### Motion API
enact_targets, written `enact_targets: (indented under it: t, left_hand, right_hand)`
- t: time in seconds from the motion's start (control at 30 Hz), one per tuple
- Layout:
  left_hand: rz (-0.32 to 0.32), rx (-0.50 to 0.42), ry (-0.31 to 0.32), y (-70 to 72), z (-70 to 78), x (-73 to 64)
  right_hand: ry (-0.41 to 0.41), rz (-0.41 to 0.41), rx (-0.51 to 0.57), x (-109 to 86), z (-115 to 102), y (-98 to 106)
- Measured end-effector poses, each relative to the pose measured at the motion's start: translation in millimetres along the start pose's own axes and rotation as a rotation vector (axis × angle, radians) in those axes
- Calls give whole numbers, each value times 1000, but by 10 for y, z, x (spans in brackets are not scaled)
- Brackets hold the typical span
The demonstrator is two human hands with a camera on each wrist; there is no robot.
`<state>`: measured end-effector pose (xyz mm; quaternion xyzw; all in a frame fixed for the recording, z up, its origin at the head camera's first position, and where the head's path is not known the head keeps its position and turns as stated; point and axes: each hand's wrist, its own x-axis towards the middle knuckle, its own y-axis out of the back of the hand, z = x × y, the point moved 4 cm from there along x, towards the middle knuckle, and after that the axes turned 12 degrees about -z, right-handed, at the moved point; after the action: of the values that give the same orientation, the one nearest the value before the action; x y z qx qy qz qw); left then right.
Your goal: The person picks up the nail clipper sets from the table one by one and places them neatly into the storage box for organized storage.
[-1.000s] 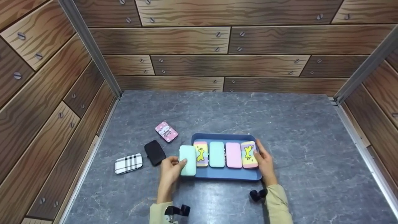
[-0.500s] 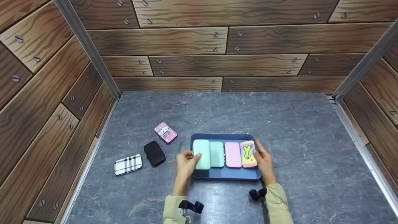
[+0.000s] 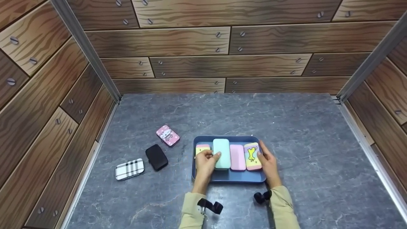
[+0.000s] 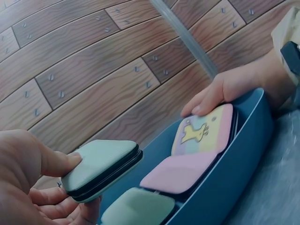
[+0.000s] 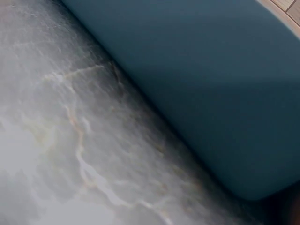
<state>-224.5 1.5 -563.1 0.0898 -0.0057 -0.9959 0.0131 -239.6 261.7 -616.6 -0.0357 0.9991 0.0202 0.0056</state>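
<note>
My left hand [image 3: 206, 163] pinches a mint-green hinged case [image 4: 101, 166], thumb on its lid and fingers beneath. It is held above the blue tray [image 3: 229, 178], over another mint-green case [image 4: 138, 206] lying inside. Beside that one in the row are a pink case [image 3: 237, 157] and a giraffe-print case [image 3: 253, 156]. A second giraffe-print case [image 3: 202, 148] at the tray's left end is mostly hidden by my left hand. My right hand [image 3: 269, 165] grips the tray's right end, fingers along the outside and thumb at the giraffe-print case's edge.
Left of the tray, a black case [image 3: 156, 157], a plaid case [image 3: 130, 169] and a pink patterned case [image 3: 168, 135] lie on the grey marbled table [image 3: 302, 121]. Wood-print panels [image 3: 190, 41] enclose the table's back and sides.
My left hand has carried the mint-green case rightward from the tray's left edge, past the left giraffe-print case, to over the other mint-green one. My right hand has stayed at the tray's right end.
</note>
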Motion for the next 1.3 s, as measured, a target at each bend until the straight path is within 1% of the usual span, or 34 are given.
enact_targets:
  t: [0.13,0.2,0.3,0.5,0.67,0.9,1.03,1.13,1.2,1.3]
  left_hand:
    - [-37,-53,23,-114,-23,-4]
    - [-53,-85,42,-172,-37,-7]
    - [-73,-120,49,-260,-52,0]
    - [-72,-139,69,-408,-95,23]
    - [-93,-148,85,-567,-149,27]
    - [-89,-93,90,-775,-190,73]
    - [-86,-53,78,-849,-171,101]
    - [-92,-37,82,-888,-157,114]
    - [-91,9,75,-904,-149,119]
    - [-73,87,46,-916,-132,125]
  right_hand:
    - [-32,-5,24,-36,-54,-14]
    - [-23,-6,32,-36,-63,-15]
    - [1,0,24,-16,-46,-7]
    - [23,-1,-10,10,5,-21]
    - [28,4,9,-8,25,-14]
    - [36,33,-1,-16,22,-4]
    - [58,30,-1,-10,24,0]
    - [70,26,13,-2,20,-1]
    - [66,27,24,-5,13,-5]
    - [37,18,31,-2,25,-9]
